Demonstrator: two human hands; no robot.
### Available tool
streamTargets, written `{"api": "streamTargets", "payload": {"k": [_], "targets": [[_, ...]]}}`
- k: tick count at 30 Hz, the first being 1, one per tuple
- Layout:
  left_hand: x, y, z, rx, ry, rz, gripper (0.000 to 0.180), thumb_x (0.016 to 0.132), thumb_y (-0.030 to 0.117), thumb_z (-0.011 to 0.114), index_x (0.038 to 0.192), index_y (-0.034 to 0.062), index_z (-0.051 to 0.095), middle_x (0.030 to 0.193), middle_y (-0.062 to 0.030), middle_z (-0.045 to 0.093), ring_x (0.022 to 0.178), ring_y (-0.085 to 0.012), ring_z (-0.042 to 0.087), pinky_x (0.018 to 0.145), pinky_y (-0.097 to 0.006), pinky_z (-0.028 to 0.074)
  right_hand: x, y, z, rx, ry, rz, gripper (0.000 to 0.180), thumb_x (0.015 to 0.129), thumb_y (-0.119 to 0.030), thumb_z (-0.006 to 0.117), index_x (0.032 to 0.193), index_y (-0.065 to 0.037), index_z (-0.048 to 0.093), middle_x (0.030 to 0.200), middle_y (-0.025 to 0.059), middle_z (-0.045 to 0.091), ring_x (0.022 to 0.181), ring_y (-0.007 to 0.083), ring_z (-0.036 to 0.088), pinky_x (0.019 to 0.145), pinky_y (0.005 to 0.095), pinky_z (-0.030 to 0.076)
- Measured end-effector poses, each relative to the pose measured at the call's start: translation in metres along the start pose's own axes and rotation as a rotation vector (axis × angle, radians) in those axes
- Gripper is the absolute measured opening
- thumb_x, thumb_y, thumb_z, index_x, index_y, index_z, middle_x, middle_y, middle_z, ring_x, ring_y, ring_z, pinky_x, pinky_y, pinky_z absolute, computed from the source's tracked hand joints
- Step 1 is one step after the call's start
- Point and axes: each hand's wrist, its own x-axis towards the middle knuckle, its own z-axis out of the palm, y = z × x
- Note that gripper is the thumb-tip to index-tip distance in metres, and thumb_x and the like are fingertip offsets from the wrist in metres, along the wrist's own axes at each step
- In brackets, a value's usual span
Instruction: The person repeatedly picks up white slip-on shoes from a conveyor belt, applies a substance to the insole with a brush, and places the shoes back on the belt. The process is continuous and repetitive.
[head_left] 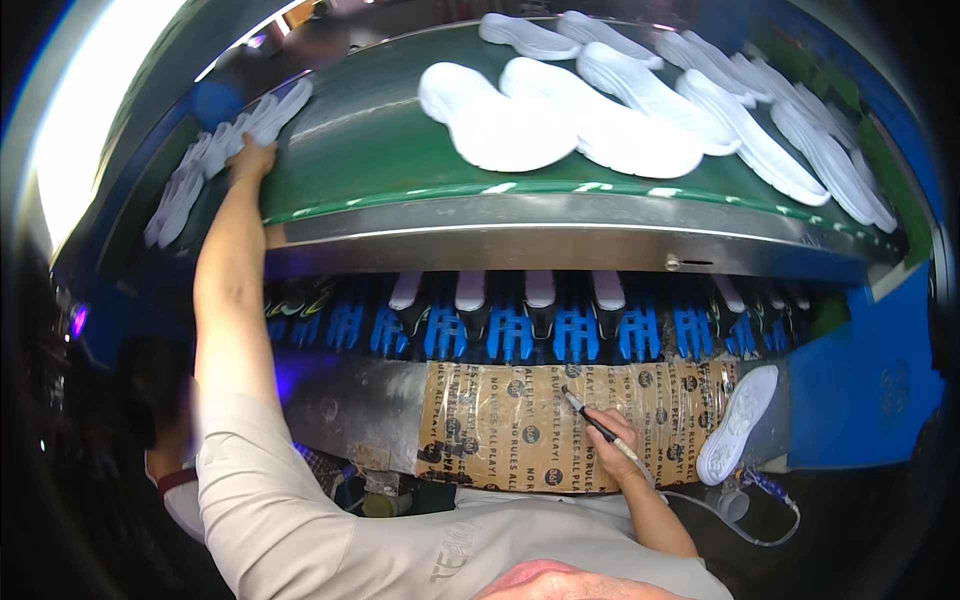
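Note:
My left arm stretches far out to the left over the green conveyor belt. There my left hand point(253, 160) grips the near end of a white shoe sole point(284, 112), its fingers partly hidden, beside several other soles in a row. My right hand point(614, 440) is closed round a slim brush point(592, 420) with a dark tip and a pale tube at its back end. The brush tip is over a ledge covered with brown printed paper point(500, 430). One white sole point(738, 424) lies at the right end of this ledge.
Many white soles point(495, 115) lie on the middle and right of the green belt point(360, 150), behind a metal edge point(560, 245). Below it runs a row of blue clamps point(510, 332) with pale lilac pieces between. A blue panel point(860, 370) bounds the right; a person's sleeve point(183, 500) shows lower left.

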Motion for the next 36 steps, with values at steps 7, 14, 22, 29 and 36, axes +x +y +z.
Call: {"api": "streamTargets", "payload": {"k": [7,14,22,29,36], "targets": [[-0.043,0.022,-0.005,0.028,0.112,0.030,0.084,0.086,0.061,0.073,0.131,-0.0086,0.062,0.127,-0.0310,0.068,0.122,-0.0449,0.066,0.101,-0.050,0.053,-0.004,0.003,-0.003,0.013,-0.002,0.028,0.033,0.090,-0.007,0.075,0.123,-0.006,0.076,0.092,0.0107,0.067,0.080,0.0231,0.066,0.073,0.0328,0.051],[-0.222,0.037,-0.090,-0.335,0.252,0.094,0.083,0.080,0.058,0.080,0.121,-0.0118,0.065,0.115,-0.0304,0.072,0.112,-0.0385,0.071,0.098,-0.043,0.054,0.001,0.007,-0.002,0.111,0.045,-0.039,0.033,0.090,-0.007,0.075,0.123,-0.008,0.076,0.100,0.0088,0.070,0.085,0.0192,0.066,0.077,0.0328,0.053],[-0.419,0.020,-0.097,-2.393,-0.193,-0.021,0.053,0.101,0.035,0.054,0.136,-0.0044,0.055,0.133,-0.0245,0.063,0.119,-0.0434,0.062,0.109,-0.064,0.046,0.008,-0.035,-0.026,0.449,0.157,0.209,0.024,0.096,-0.007,0.069,0.119,-0.005,0.076,0.102,0.0040,0.075,0.085,0.0100,0.066,0.074,0.0260,0.055],[-0.626,0.110,-0.021,-2.356,-1.032,-0.299,0.075,0.102,0.049,0.021,0.134,-0.0089,0.056,0.118,-0.0264,0.067,0.104,-0.0370,0.069,0.092,-0.050,0.060,0.010,-0.096,-0.032,0.621,0.117,0.155,0.028,0.095,-0.012,0.072,0.120,0.001,0.072,0.097,0.0034,0.072,0.084,0.0077,0.061,0.080,0.0229,0.050],[-0.703,0.107,-0.002,-2.192,-1.598,-0.417,0.096,0.101,0.078,0.007,0.143,0.0045,0.053,0.123,-0.0231,0.067,0.110,-0.0354,0.070,0.094,-0.050,0.061,0.024,-0.152,-0.009,0.051,-0.116,-0.171,0.023,0.084,-0.009,0.074,0.105,-0.002,0.078,0.090,0.0077,0.076,0.080,0.0184,0.066,0.083,0.0366,0.051]]}}
